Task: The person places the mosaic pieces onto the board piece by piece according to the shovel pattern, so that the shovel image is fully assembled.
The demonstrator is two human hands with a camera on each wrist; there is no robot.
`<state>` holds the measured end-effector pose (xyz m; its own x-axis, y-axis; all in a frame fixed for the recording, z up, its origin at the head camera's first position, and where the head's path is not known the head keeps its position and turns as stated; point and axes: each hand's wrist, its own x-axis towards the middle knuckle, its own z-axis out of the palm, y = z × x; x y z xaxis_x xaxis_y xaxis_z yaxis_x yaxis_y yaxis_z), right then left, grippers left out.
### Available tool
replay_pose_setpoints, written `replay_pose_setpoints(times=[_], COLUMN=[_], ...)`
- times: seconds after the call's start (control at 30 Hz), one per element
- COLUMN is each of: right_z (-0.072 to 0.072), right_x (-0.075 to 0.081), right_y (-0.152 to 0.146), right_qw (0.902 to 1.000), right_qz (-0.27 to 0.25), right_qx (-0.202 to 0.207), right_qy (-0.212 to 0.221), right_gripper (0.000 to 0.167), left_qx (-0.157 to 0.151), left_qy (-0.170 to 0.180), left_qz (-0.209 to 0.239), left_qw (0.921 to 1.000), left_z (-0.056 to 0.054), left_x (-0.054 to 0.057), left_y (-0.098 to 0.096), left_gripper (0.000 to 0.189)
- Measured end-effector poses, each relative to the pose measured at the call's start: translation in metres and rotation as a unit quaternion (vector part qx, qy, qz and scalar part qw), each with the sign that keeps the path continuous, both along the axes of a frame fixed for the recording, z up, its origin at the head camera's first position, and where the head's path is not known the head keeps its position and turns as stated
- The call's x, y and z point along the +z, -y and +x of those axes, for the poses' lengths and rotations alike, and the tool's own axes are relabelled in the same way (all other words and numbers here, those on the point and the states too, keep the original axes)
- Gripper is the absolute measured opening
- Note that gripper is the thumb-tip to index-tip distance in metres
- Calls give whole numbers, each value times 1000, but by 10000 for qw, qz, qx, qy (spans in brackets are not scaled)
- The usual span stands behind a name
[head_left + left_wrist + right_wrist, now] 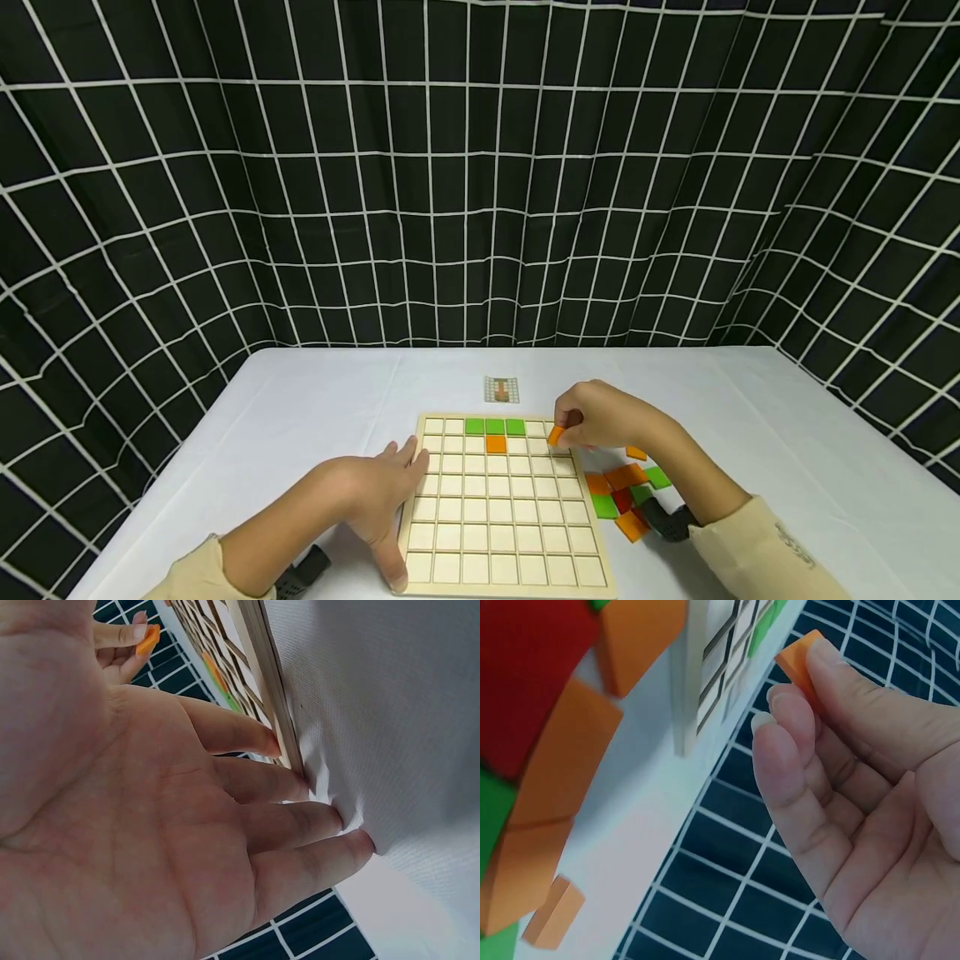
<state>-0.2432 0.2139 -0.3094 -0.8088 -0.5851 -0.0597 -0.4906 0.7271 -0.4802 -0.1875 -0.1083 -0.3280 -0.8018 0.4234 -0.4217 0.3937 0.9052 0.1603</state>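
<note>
A wooden grid board [480, 511] lies on the white table, with green tiles [495, 427] in its far row and one orange tile [496, 444] below them. My left hand [378, 496] is spread along the board's left edge, its fingertips on the cloth and against the frame, as the left wrist view also shows. Over the board's far right corner, my right hand [600, 414] pinches another orange tile [798, 661] between thumb and fingers, tilted.
Loose orange, green and red tiles [626, 477] lie in a pile right of the board, beneath my right forearm. A small printed grid card [501, 390] with a colored pattern lies beyond the board. Black curtains [480, 167] with white grid lines surround the table [315, 400].
</note>
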Motion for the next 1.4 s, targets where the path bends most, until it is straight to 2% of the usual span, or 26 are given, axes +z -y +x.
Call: replay_pose_setpoints(times=[0.4, 0.7, 1.1, 1.4], right_z=[-2, -3, -1, -3], right_x=[-6, -10, -8, -9], right_y=[30, 50, 74, 79], right_qw=[9972, 9937, 9855, 9812], right_qz=[357, 456, 1190, 1313], right_qx=[505, 812, 724, 685], right_qy=[-418, -616, -965, -1237], right_gripper=[25, 18, 28, 37], left_qx=[-21, -13, -73, -54], left_qy=[3, 4, -47, 26], left_qz=[-38, -95, -100, -118], left_qw=[10000, 10000, 9999, 9999], left_z=[1, 1, 0, 0], left_x=[-1, -1, 0, 1], left_y=[-1, -1, -2, -1], left_gripper=[147, 146, 146, 145])
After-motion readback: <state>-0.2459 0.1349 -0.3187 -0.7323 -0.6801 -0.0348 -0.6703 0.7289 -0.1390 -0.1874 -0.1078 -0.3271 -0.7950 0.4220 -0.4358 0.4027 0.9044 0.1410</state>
